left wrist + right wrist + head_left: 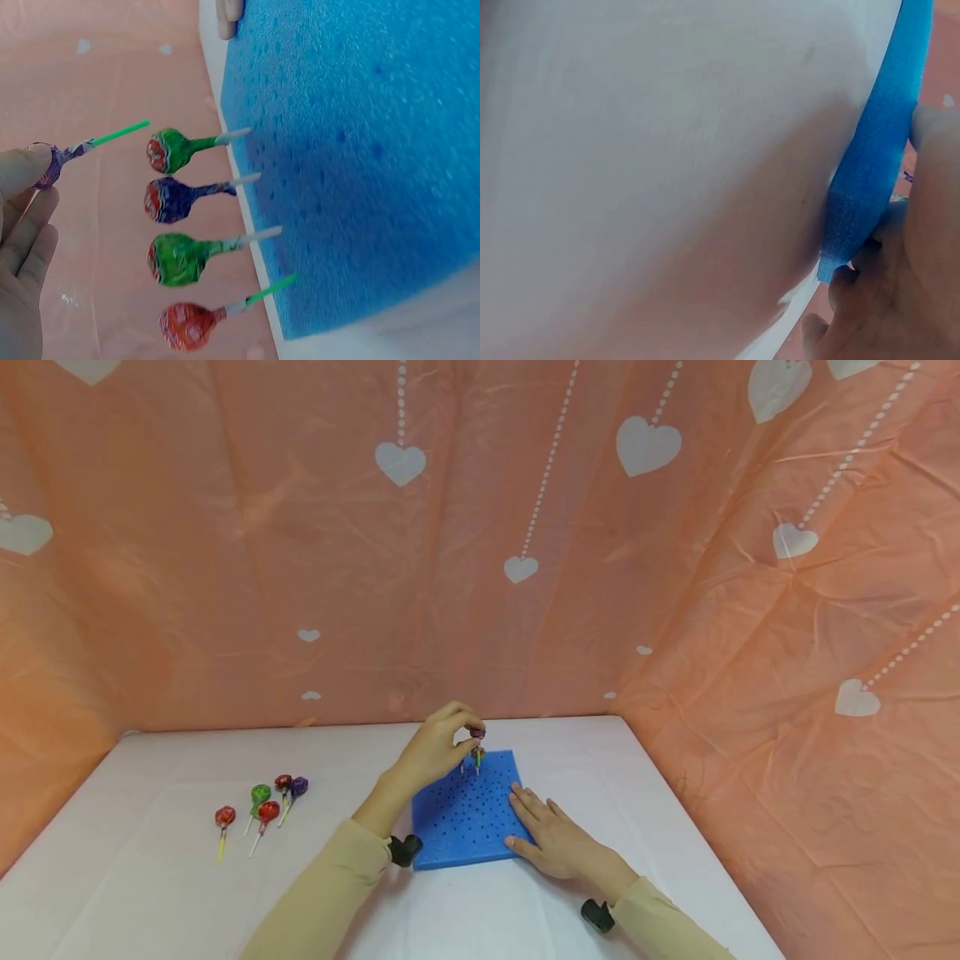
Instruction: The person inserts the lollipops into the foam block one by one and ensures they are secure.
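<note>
Purple lollipop [91,144] hung above the foam block [459,827], stick toward the foam.
I recorded my left hand [435,747] pinching its head between thumb and fingers; the stick, roughly in line with the standing ones, pointed down, its tip apart from the foam, near the row's right end. My left hand was nearer that row; my right hand [558,843] rested on the block's right edge, fingers extended, thumb apart. The block sat toward the tabletop's [135,868] far edge. Count: one lollipop in hand; four standing lollipops [178,259] along the block's far edge, two green, one purple, one orange; five loose lollipops [267,812] toward the tabletop's left edge, three reddish, one green, one purple.
</note>
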Demonstrator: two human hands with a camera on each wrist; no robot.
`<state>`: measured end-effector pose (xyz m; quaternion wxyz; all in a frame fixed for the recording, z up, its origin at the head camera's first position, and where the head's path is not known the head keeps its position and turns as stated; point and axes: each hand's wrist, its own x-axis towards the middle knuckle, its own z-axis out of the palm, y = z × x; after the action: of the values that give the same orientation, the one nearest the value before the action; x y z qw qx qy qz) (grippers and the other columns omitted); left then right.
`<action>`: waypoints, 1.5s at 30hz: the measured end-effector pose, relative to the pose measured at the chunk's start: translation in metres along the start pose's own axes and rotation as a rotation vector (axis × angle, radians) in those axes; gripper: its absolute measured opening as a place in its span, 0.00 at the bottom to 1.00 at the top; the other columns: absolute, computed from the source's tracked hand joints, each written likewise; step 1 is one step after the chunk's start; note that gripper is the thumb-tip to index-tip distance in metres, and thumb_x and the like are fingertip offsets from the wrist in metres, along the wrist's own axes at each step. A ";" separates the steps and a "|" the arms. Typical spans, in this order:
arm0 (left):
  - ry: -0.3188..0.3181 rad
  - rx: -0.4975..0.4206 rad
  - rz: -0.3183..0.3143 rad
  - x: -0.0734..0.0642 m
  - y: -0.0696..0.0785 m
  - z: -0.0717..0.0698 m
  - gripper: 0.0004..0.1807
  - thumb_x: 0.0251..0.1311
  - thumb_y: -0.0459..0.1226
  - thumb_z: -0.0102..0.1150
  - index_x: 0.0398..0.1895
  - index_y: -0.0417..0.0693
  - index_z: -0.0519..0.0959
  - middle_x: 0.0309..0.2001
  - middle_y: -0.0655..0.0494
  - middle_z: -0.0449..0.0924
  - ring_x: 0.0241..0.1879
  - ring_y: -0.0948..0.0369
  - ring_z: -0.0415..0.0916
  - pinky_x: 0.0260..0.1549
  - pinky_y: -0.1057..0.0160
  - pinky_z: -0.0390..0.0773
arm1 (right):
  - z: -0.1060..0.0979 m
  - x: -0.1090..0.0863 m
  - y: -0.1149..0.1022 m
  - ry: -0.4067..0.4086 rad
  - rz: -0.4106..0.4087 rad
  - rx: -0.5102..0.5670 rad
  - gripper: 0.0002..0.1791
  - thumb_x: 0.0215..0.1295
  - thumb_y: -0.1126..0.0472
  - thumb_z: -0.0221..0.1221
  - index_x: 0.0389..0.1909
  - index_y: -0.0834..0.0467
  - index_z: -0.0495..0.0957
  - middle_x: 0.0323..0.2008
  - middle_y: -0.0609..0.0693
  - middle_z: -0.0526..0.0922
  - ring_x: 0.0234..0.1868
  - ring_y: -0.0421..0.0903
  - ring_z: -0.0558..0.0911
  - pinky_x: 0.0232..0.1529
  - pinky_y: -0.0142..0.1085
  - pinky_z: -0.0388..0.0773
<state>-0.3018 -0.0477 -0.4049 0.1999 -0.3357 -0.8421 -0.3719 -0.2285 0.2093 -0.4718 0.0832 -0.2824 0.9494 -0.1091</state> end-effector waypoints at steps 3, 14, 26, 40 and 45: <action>-0.014 0.006 0.016 0.004 0.001 0.005 0.11 0.63 0.25 0.68 0.46 0.42 0.85 0.48 0.52 0.80 0.48 0.56 0.83 0.46 0.56 0.86 | -0.001 0.000 -0.001 -0.006 0.001 0.006 0.43 0.81 0.38 0.46 0.82 0.63 0.50 0.84 0.56 0.46 0.83 0.57 0.50 0.78 0.60 0.51; -0.050 0.064 0.025 0.018 0.001 0.026 0.09 0.63 0.27 0.69 0.44 0.43 0.85 0.46 0.52 0.81 0.47 0.57 0.83 0.48 0.58 0.84 | 0.000 0.001 0.001 0.010 -0.015 -0.006 0.43 0.81 0.37 0.45 0.82 0.63 0.50 0.84 0.56 0.46 0.82 0.57 0.51 0.78 0.60 0.52; -0.068 0.085 -0.064 0.017 -0.007 0.042 0.08 0.63 0.27 0.69 0.43 0.45 0.85 0.47 0.54 0.82 0.46 0.54 0.84 0.46 0.55 0.85 | 0.000 0.001 0.000 0.010 -0.003 0.000 0.43 0.81 0.38 0.45 0.82 0.63 0.50 0.84 0.56 0.46 0.83 0.57 0.50 0.79 0.59 0.51; -0.063 0.097 -0.104 0.011 -0.013 0.050 0.09 0.60 0.26 0.70 0.40 0.46 0.86 0.44 0.54 0.82 0.44 0.55 0.84 0.47 0.55 0.85 | 0.001 0.001 0.000 -0.005 0.010 0.013 0.43 0.81 0.37 0.45 0.82 0.62 0.50 0.84 0.54 0.46 0.83 0.56 0.50 0.79 0.59 0.50; -0.086 0.119 -0.121 0.011 -0.013 0.052 0.08 0.62 0.28 0.70 0.41 0.47 0.86 0.44 0.55 0.82 0.44 0.57 0.84 0.47 0.57 0.85 | 0.001 0.000 0.001 -0.003 0.010 0.010 0.43 0.81 0.36 0.45 0.82 0.61 0.50 0.84 0.54 0.46 0.83 0.56 0.50 0.79 0.59 0.51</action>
<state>-0.3231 -0.0107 -0.4385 0.1603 -0.2873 -0.8892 -0.3178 -0.2290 0.2096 -0.4735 0.0864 -0.2774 0.9502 -0.1128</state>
